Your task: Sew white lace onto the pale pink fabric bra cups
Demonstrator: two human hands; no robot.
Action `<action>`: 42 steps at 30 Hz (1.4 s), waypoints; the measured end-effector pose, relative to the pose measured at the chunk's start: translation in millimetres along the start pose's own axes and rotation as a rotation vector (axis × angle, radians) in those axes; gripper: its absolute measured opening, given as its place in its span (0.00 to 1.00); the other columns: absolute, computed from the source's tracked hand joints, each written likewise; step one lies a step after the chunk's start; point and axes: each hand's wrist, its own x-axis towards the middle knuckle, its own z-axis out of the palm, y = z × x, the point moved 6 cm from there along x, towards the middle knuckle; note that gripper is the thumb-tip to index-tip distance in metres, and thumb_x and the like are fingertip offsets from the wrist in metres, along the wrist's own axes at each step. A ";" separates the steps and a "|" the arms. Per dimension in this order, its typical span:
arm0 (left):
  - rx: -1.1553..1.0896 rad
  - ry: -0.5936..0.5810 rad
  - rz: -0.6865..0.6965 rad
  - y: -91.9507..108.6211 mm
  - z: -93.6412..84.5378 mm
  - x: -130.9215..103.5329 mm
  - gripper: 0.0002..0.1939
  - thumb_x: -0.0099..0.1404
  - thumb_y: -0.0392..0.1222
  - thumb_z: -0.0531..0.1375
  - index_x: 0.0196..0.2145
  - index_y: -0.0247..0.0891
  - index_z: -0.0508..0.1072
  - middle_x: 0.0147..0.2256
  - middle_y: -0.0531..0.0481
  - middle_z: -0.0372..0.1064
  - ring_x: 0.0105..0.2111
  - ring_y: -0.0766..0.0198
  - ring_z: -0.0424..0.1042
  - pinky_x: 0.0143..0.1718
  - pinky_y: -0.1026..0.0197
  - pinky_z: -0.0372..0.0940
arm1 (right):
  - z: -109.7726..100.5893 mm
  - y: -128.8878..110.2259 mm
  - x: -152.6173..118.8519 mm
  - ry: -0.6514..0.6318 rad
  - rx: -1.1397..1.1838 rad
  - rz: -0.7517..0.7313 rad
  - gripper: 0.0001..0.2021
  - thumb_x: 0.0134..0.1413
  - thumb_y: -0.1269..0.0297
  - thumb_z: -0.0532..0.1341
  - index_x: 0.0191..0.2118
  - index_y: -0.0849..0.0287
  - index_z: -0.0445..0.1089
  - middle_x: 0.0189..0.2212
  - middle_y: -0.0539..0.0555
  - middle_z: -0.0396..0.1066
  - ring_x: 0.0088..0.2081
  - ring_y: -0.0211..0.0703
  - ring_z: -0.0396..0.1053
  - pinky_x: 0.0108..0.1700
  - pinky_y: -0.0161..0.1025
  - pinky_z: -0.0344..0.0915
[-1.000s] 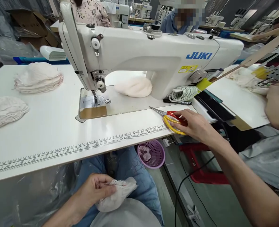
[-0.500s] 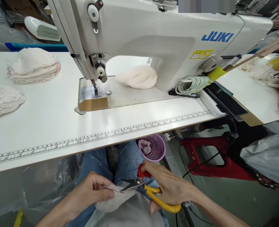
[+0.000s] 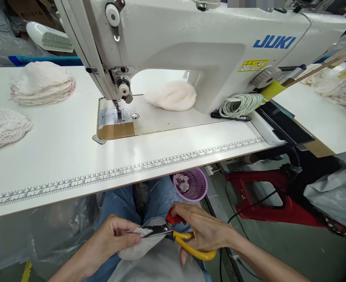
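Note:
Below the table edge, over the lap, my left hand (image 3: 118,237) pinches a piece of white lace-edged fabric (image 3: 139,248) between thumb and fingers. My right hand (image 3: 204,231) is wrapped round the scissors (image 3: 183,239), which have one red and one yellow handle. The scissor blades point left and lie over the lace edge, with their tips close to my left fingertips. Some of the fabric hangs beneath the blades.
A white sewing machine (image 3: 173,29) stands on the table (image 3: 73,156). Fabric stacks (image 3: 42,84) lie at the left and a pale bundle (image 3: 171,95) under its arm. Below are a purple basket (image 3: 200,184) and a red stool (image 3: 249,213); another person sits at the right.
The scissors and my right hand have moved slightly left, and the blades reach further over the fabric, nearer my left fingers. The blades look closer together. The view has shifted slightly.

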 end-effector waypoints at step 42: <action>0.077 0.044 -0.068 -0.1 3.6 0.9 0.23 0.50 0.55 0.65 0.30 0.29 0.79 0.19 0.56 0.55 0.22 0.71 0.48 0.22 0.66 0.43 | 5.2 7.5 3.9 -0.017 -0.114 0.046 0.22 0.40 0.50 0.69 0.30 0.59 0.59 0.25 0.44 0.59 0.24 0.32 0.53 0.25 0.31 0.45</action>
